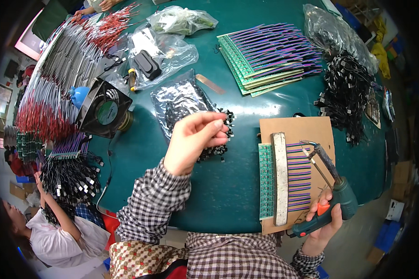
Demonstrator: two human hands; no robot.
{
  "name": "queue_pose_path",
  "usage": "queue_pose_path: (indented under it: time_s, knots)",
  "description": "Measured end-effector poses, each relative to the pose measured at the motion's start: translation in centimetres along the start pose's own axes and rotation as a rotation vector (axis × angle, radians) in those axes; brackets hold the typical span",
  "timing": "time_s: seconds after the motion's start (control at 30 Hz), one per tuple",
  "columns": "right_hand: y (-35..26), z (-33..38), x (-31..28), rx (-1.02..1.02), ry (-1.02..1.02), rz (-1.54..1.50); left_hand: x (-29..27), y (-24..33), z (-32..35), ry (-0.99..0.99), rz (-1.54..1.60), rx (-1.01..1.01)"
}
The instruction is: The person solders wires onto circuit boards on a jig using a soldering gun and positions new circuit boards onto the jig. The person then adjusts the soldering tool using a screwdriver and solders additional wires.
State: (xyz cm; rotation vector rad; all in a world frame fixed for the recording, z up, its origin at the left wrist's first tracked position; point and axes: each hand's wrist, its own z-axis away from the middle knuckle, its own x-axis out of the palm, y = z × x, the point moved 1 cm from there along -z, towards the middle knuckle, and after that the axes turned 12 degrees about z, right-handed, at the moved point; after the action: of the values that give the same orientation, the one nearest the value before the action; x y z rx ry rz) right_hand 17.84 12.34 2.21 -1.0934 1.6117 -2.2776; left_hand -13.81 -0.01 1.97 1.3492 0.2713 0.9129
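My left hand (196,142) is raised over a pile of small black components (219,135), fingers pinched together, apparently on one tiny piece that I cannot make out. My right hand (322,222) grips a dark green soldering gun (333,188) with an orange trigger; its tip points up-left over a brown cardboard sheet (312,128). On that sheet lies a green circuit board strip (266,181) with purple wires (299,179), held down by a flat metal bar (280,179).
Stacked green boards with purple wires (270,58) lie at the back. A black fan (104,108), plastic bags (160,51), black connector bundles (347,100) and red-tipped wire rows (56,79) crowd the green table (228,195). Another person (56,232) sits lower left.
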Motion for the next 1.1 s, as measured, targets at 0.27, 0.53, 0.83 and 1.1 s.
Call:
queue_pose_path:
  time_s: [0.27, 0.53, 0.83, 1.1]
  knots:
    - [-1.7, -1.8, 5.3, 0.008, -0.074, 0.124, 3.9, -1.5, 7.4, -0.051, 0.656, -0.35]
    - [-1.4, -2.4, 9.4, 0.009, -0.163, 0.771, 8.2, -3.8, 10.3, -0.094, 0.692, -0.35]
    - [-0.7, -1.8, 9.0, -0.119, -0.131, 0.903, 9.7, -4.4, 11.2, -0.064, 0.691, -0.268]
    - [-2.2, -2.2, 8.8, 0.001, -0.129, 0.838, 8.5, -3.2, 10.4, -0.17, 0.443, -0.199]
